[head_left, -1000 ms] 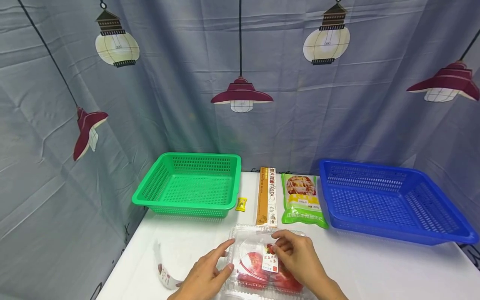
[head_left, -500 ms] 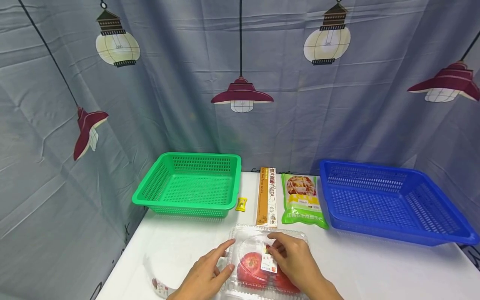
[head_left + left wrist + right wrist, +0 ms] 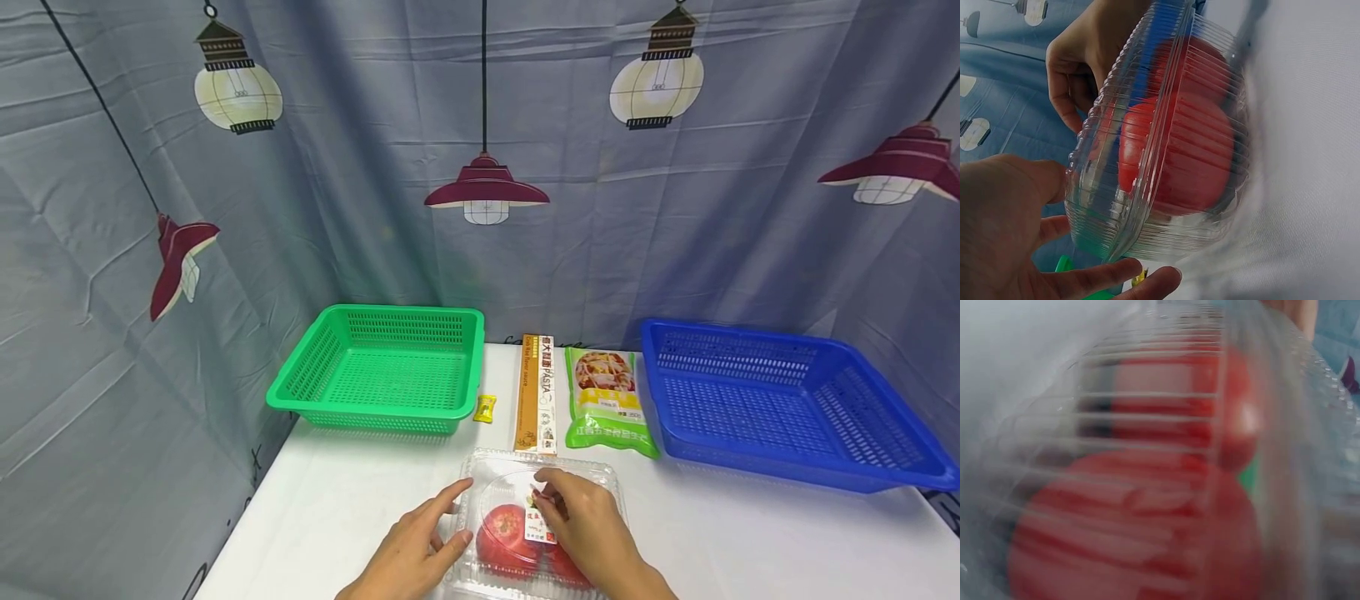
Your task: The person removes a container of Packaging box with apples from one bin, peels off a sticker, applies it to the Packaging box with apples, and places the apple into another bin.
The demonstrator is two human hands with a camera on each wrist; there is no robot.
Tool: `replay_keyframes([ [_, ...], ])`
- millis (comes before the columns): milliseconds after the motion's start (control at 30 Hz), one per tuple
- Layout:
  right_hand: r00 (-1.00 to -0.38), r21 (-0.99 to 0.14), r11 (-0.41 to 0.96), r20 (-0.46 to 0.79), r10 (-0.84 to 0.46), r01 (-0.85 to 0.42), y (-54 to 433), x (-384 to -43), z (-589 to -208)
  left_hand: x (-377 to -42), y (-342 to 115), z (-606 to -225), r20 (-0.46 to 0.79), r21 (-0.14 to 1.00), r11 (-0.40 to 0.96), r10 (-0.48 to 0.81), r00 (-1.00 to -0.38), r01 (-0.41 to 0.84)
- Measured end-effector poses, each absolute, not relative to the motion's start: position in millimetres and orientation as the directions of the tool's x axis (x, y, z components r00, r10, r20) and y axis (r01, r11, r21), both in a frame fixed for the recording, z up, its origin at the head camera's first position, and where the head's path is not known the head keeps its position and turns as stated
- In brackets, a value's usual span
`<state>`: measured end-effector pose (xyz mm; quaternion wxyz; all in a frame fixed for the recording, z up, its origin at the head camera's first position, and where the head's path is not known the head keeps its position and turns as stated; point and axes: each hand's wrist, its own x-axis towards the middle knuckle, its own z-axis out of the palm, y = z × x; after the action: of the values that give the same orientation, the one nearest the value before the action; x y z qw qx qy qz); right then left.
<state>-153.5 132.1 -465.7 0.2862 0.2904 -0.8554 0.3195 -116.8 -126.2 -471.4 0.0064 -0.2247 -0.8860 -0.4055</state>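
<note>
Spreading my left hand (image 3: pixel 412 542) against the clear container (image 3: pixel 501 487), I crook my right hand (image 3: pixel 596 521) at its label (image 3: pixel 540 527); whether that one pinches, I cannot tell. The container sits well apart from the surface's (image 3: pixel 337 492) left edge; a green basket (image 3: pixel 382 413) and a blue basket (image 3: pixel 772 467) take the far corners.

Two round red fruits (image 3: pixel 1141 544) (blurred here) sit inside a clear, ridged container (image 3: pixel 1094 431)

Free table (image 3: pixel 720 550) lay right of the right hand (image 3: pixel 588 521) and left of the left hand (image 3: pixel 411 546). Beyond the clear box (image 3: pixel 504 468), the pasta pack (image 3: pixel 536 396) and green bag (image 3: pixel 609 404) crowded the gap between the green basket (image 3: pixel 375 420) and blue basket (image 3: pixel 757 458).
</note>
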Motion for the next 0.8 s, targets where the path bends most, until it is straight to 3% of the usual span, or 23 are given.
replay_keyframes([
  [233,-0.665,-0.281,0.718,0.671,-0.328,-0.637,135.5,-152.4,-468.4,-115.8,-124.8,-471.9,0.194,0.718,0.566,0.396,-0.898,0.405],
  [467,-0.651,-0.128,0.769,0.629,-0.425,-0.627,143.0,-151.7,-467.2,-116.5,-123.7,-471.9,0.188,0.72,0.568,0.392,-0.901,0.397],
  [600,-0.737,-0.083,0.812,0.48,-0.475,-0.577,147.6,-146.3,-461.6,-117.0,-124.2,-472.2,0.177,0.75,0.542,0.389,-0.904,0.38],
  [700,-0.818,-0.06,0.859,0.344,-0.461,-0.509,151.0,-143.2,-458.1,-117.7,-125.0,-472.3,0.159,0.778,0.516,0.388,-0.908,0.358],
  [800,-0.858,-0.063,0.883,0.277,-0.432,-0.465,153.8,-141.2,-458.7,-118.5,-125.3,-472.1,0.138,0.794,0.506,0.389,-0.911,0.337],
])
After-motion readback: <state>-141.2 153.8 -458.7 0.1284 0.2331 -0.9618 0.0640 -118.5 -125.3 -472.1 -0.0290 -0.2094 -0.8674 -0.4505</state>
